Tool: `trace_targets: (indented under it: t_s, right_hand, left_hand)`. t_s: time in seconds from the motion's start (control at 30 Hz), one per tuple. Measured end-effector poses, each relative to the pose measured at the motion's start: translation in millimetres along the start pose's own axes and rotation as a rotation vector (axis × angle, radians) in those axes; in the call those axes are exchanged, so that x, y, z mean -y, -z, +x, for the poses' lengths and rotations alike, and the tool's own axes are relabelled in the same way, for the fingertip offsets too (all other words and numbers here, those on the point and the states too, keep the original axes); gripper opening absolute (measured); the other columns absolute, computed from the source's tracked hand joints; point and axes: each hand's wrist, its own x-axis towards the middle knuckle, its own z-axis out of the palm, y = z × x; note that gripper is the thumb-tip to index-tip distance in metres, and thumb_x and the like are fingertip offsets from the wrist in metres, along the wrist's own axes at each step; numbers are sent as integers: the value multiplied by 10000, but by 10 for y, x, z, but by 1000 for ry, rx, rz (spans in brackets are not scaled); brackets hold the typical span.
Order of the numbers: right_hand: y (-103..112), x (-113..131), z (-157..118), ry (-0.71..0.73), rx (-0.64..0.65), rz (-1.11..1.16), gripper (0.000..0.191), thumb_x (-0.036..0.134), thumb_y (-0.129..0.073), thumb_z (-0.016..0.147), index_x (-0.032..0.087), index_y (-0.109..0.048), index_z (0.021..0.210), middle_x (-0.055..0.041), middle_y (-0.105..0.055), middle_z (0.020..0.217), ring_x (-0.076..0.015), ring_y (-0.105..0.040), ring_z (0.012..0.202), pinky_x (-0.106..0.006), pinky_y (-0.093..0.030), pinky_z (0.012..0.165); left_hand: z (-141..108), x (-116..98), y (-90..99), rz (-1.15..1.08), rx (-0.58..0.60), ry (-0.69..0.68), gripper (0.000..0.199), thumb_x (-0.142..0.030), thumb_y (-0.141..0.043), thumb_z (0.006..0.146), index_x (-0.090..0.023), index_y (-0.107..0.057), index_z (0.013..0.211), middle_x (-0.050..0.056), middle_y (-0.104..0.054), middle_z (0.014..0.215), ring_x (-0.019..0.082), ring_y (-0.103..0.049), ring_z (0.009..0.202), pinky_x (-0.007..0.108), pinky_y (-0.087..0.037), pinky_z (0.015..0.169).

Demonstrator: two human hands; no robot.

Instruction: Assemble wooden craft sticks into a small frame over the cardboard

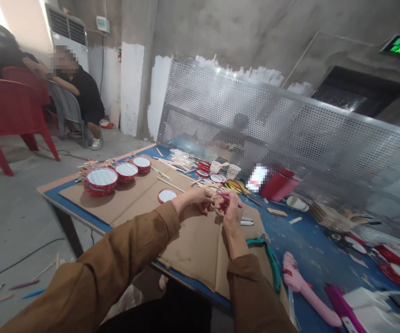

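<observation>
Right fingers (234,198) grip purple stick (224,194); red container (279,184) near, contents hidden.

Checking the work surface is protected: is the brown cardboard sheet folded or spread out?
Spread out: the brown cardboard sheet lies flat over part of the blue tabletop, its creases opened out.

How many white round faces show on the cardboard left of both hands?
4: the large red-rimmed one, the middle one and the far one in a row, and a single one near the left hand. Others may be hidden underneath.
</observation>
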Motion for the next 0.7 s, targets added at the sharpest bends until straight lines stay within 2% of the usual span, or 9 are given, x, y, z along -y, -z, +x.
trace_targets:
  t_s: [0.1,0.27,0.47,0.7]
  right_hand:
    - [-11,11,-10,-2,-22,5,545,710,-697,751,166,-681,756,39,-579,454,-108,-504,321,-204,-314,324]
    - [4,-11,7,1,-8,36,565,724,-721,725,163,-688,788,40,-592,473,-128,-554,355,-205,-343,336]
    - [35,-31,31,-6,3,15,530,698,-693,767,168,-675,767,42,-580,463,-108,-509,332,-200,-323,327]
    - [36,-17,18,-25,21,7,534,698,-712,746,168,-665,782,45,-585,475,-98,-501,337,-192,-322,331]
  left_hand:
    - [1,9,1,-5,-1,-3,318,-425,-741,888,-141,-614,819,-3,-647,583,117,-638,501,238,-538,581]
    - [9,26,6,-15,11,-15,342,-455,-754,871,-143,-618,834,-15,-646,579,111,-635,493,242,-552,590]
    - [19,20,-5,25,-7,-7,194,-277,-641,953,-140,-600,820,-16,-628,558,108,-646,503,206,-526,568]
    - [20,12,-16,21,-21,-4,182,-259,-656,937,-144,-595,810,-25,-628,571,101,-635,497,205,-528,570]
